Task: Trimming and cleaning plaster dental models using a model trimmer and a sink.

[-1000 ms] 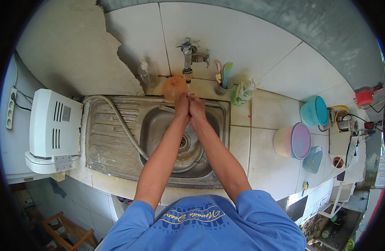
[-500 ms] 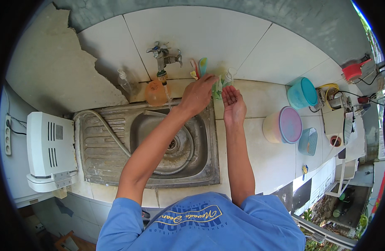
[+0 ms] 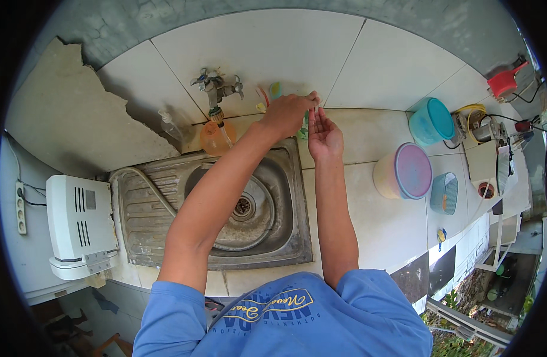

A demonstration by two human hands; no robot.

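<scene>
At the back of the counter, my left hand reaches across the sink, its fingers closed at the white top of a pump bottle. Most of the bottle is hidden behind my hands. Right beside it, my right hand is turned palm up, lightly cupped, with the fingers stretched toward the pump top. Something green shows below my left hand. Water runs from the wall tap past an orange bowl toward the steel sink.
A clear pump bottle stands left of the tap. On the right are a turquoise tub, a purple-lidded container and a blue basket. A white appliance stands left of the drainboard. A hose loops into the sink.
My left hand has moved onto the pump top. My right hand has come up close beneath those fingers. The view has shifted slightly, and the tap still runs.
</scene>
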